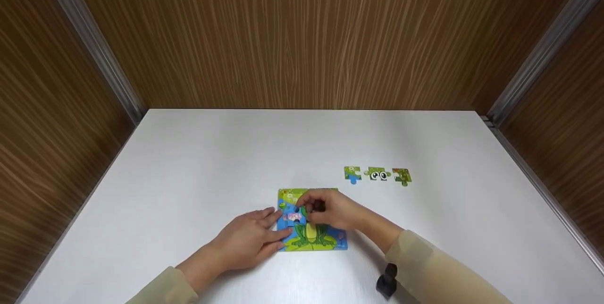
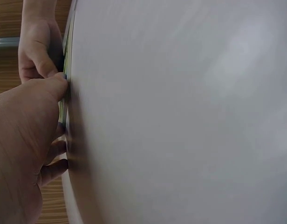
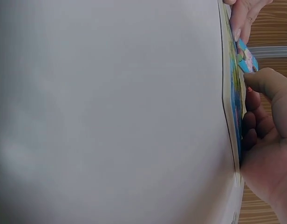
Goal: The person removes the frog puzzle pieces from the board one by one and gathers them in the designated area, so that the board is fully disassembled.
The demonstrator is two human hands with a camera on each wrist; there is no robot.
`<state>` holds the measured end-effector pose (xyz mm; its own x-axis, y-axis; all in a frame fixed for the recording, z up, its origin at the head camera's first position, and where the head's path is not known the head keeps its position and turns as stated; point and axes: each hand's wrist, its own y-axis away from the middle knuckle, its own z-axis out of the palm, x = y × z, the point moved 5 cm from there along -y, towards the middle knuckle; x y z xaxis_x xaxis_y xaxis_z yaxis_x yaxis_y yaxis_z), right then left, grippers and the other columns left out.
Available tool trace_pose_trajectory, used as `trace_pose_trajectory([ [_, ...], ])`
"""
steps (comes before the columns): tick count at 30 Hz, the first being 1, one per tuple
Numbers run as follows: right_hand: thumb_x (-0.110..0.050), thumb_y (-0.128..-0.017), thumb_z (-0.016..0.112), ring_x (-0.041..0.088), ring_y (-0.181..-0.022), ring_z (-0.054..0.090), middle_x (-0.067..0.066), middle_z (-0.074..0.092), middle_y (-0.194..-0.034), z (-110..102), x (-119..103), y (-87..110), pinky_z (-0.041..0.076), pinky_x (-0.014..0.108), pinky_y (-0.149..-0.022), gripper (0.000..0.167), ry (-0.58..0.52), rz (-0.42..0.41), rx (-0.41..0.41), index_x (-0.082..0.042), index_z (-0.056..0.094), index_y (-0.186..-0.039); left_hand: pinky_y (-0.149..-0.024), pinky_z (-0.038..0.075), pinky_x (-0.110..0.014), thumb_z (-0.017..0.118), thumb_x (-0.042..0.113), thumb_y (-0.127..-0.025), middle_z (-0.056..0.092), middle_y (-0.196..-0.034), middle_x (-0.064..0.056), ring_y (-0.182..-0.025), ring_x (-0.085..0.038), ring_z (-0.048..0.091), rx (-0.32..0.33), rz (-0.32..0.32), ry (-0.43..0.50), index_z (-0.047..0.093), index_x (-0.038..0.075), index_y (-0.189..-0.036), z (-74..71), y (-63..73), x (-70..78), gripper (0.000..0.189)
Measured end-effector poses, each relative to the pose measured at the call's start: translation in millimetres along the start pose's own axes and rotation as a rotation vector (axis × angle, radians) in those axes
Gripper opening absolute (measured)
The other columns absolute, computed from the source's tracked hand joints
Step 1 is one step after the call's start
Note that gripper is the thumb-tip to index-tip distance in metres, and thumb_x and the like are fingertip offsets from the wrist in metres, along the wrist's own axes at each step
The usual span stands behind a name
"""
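A frog puzzle board (image 1: 312, 242) lies on the white table in front of me. My right hand (image 1: 336, 209) is above its upper middle and pinches a blue puzzle piece (image 3: 247, 57) with a pink picture between thumb and fingers. In the right wrist view that piece is tilted up off the board. Along the board's left edge, my left hand (image 1: 247, 239) rests with fingers spread, the fingertips touching the edge. Part of the frog picture is hidden behind the right hand.
Past the board, to the right, three loose puzzle pieces lie in a row: a green and blue one (image 1: 352, 173), one with two eyes (image 1: 378, 174), and a green one (image 1: 402, 175). A small black object (image 1: 387, 285) is by the right sleeve. Wood-grain panels (image 1: 302, 35) surround the table.
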<state>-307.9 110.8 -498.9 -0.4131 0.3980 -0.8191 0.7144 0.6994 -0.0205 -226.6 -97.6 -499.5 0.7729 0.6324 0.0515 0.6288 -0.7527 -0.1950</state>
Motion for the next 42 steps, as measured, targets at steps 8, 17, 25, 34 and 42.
trace_pose_trajectory([
  [8,0.003,-0.097,0.07,0.013,-0.086,0.059,0.005,0.069,-0.102,-7,-6,1.7,0.051,0.022,-0.075,0.03,0.042,-0.043,-0.003,-0.006,0.074,-0.126,-0.112,0.049,-0.048,0.054,0.041,-0.111,0.06,-0.149,-0.018,-0.139,-0.036,0.058,0.006,0.006,0.006,0.068,0.028,-0.145,2.2,-2.7,-2.7,0.039],
  [17,-0.001,-0.097,0.072,0.012,-0.084,0.06,0.0,0.071,-0.102,-29,-12,8.1,0.053,0.024,-0.074,0.031,0.196,-0.06,0.044,-0.003,0.075,-0.127,-0.112,0.05,-0.049,0.054,0.041,-0.111,0.06,-0.15,-0.018,-0.139,-0.037,0.058,-0.013,-0.004,0.007,0.068,0.028,-0.146,2.3,-3.4,-4.7,0.04],
  [25,-0.001,-0.096,0.069,0.013,-0.08,0.057,-0.001,0.073,-0.098,-62,7,25.6,0.049,0.024,-0.068,0.025,0.235,-0.009,0.139,-0.006,0.081,-0.117,-0.113,0.048,-0.05,0.055,0.04,-0.111,0.058,-0.152,-0.017,-0.141,-0.037,0.055,-0.042,-0.028,0.025,0.066,0.029,-0.148,2.2,-2.0,-6.5,0.04],
  [34,-0.007,-0.105,0.063,0.018,-0.084,0.06,0.005,0.07,-0.105,-90,26,49.5,0.051,0.027,-0.07,0.016,0.15,0.084,0.216,-0.01,0.076,-0.113,-0.113,0.048,-0.05,0.054,0.04,-0.111,0.058,-0.151,-0.018,-0.141,-0.037,0.056,-0.042,-0.02,0.012,0.066,0.029,-0.148,3.1,-2.0,-7.4,0.04],
  [42,-0.009,-0.105,0.067,0.024,-0.082,0.062,0.009,0.068,-0.098,-105,39,65.4,0.053,0.025,-0.067,0.021,0.056,0.127,0.219,-0.007,0.071,-0.125,-0.112,0.049,-0.051,0.055,0.04,-0.111,0.059,-0.15,-0.019,-0.14,-0.037,0.056,-0.027,-0.012,0.017,0.067,0.028,-0.147,2.6,-1.4,-6.8,0.04],
])
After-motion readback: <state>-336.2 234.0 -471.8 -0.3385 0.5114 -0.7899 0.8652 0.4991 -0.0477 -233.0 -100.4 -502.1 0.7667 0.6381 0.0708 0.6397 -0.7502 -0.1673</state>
